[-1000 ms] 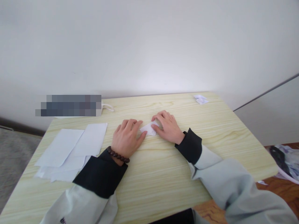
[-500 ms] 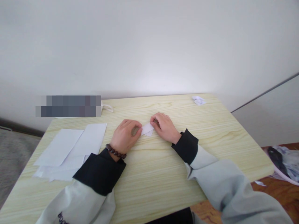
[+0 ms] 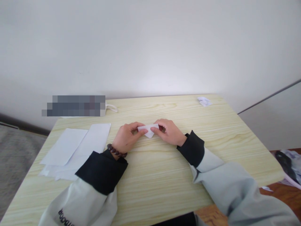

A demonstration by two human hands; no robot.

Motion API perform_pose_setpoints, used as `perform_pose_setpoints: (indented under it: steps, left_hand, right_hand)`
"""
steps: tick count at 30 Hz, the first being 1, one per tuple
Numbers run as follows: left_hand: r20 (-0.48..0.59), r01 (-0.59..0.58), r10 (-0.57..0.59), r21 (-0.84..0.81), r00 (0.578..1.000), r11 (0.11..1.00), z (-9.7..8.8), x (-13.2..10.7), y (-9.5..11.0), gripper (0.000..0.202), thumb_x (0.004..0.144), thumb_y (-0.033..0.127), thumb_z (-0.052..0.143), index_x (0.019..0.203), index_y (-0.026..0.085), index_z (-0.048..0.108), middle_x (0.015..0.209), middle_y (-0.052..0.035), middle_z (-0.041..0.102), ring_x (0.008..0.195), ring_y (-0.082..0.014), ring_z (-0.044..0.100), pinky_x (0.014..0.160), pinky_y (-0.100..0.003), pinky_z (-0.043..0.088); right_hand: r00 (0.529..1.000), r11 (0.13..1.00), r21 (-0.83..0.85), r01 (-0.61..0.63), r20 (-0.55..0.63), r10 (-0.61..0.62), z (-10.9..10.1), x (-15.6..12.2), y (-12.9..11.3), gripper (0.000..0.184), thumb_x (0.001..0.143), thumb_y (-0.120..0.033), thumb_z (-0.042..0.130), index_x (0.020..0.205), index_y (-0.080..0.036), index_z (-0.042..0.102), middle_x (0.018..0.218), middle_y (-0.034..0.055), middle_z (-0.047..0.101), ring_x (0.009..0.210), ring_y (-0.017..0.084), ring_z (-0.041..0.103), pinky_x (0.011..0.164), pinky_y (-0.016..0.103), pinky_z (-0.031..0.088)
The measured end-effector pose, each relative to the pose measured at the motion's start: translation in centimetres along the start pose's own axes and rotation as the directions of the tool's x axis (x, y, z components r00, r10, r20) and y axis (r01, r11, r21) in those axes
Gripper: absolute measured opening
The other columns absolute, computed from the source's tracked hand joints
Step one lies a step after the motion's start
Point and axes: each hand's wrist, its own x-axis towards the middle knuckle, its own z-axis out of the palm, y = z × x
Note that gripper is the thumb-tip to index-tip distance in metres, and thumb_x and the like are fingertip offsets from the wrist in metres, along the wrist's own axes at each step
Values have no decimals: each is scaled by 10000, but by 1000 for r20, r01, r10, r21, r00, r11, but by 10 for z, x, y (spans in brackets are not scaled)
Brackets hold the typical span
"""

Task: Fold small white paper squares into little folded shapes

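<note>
A small folded piece of white paper [image 3: 148, 129] is held between both hands just above the light wooden table [image 3: 164, 175]. My left hand [image 3: 127, 137], with a dark bead bracelet at the wrist, pinches the paper's left end. My right hand [image 3: 169, 131] pinches its right end with curled fingers. Both arms wear pale grey sleeves with black cuffs.
A loose stack of white paper sheets [image 3: 75, 149] lies on the table's left side. A small crumpled white scrap [image 3: 204, 101] sits at the far right corner. A white cord loop [image 3: 111, 107] lies at the back. A white wall stands behind; a bag [image 3: 288, 164] lies on the floor at right.
My hands went from pressing the paper flat on the table to pinching its two ends and lifting it slightly. My left fingers curled in.
</note>
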Motion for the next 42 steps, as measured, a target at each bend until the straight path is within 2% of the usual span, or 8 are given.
perform_pose_setpoints:
  steps: [3, 7, 11, 18, 22, 26, 35, 42]
  left_hand:
    - [22, 29, -28, -66, 999, 997, -1, -1, 1, 327, 774, 462, 576, 888, 182, 700, 792, -19, 727, 721, -179, 638, 673, -268, 474]
    - [44, 122, -115, -253, 992, 960, -3, -1, 2, 395, 737, 486, 610, 930, 151, 694, 836, -55, 737, 778, -211, 666, 703, -288, 512]
    - [56, 163, -154, -324, 987, 932, -4, -1, 3, 395, 707, 477, 640, 903, 139, 701, 833, -68, 741, 786, -232, 673, 721, -312, 528]
    - [-15, 164, -172, -228, 985, 960, -3, -1, 4, 364, 727, 449, 628, 938, 160, 698, 795, -47, 740, 730, -204, 665, 648, -276, 516]
    - [-5, 87, -88, -103, 996, 991, -3, -1, 4, 344, 747, 457, 602, 915, 175, 703, 734, -8, 719, 647, -153, 616, 607, -235, 467]
    - [-1, 38, -38, -14, 999, 999, -3, -1, 2, 315, 779, 454, 561, 829, 185, 717, 665, 21, 684, 594, -128, 559, 565, -218, 413]
    - [27, 63, -63, -6, 998, 998, -4, -3, 3, 403, 795, 509, 519, 756, 161, 719, 615, 14, 651, 567, -130, 527, 509, -221, 364]
    - [60, 55, -51, -72, 997, 996, -6, -3, 4, 383, 816, 471, 495, 823, 178, 742, 745, 12, 709, 669, -159, 587, 584, -231, 406]
  right_hand:
    - [999, 999, 42, 10, 30, -11, -2, 0, 1, 288, 875, -343, 498, 652, -168, 552, 578, -23, 484, 555, 100, 431, 563, 234, 319]
    - [997, 981, 190, -28, 78, 13, -4, 0, 3, 301, 892, -353, 476, 711, -162, 621, 635, -3, 607, 550, 95, 482, 537, 220, 340]
    - [996, 974, 224, -44, 89, 25, -4, 0, 3, 315, 892, -356, 485, 713, -157, 650, 639, -2, 648, 522, 87, 488, 514, 210, 338]
    - [997, 982, 174, -71, 33, 66, -2, -2, 5, 384, 899, -397, 470, 682, -157, 677, 565, -23, 578, 476, 72, 400, 488, 215, 288]
    - [998, 985, 161, -63, 16, 61, -1, -3, 4, 379, 895, -400, 476, 666, -157, 655, 604, -9, 610, 508, 81, 441, 505, 215, 310]
    - [999, 988, 150, -33, 8, 33, -1, -3, 1, 294, 878, -374, 509, 748, -167, 670, 615, -9, 608, 539, 90, 480, 535, 212, 337]
    - [999, 981, 189, -42, -9, 45, 0, -4, 1, 277, 884, -362, 499, 813, -157, 671, 677, 10, 657, 556, 96, 520, 538, 208, 368]
    - [997, 974, 212, -78, -1, 80, -1, -4, 1, 282, 890, -356, 491, 799, -152, 664, 697, 14, 690, 541, 93, 536, 526, 202, 380]
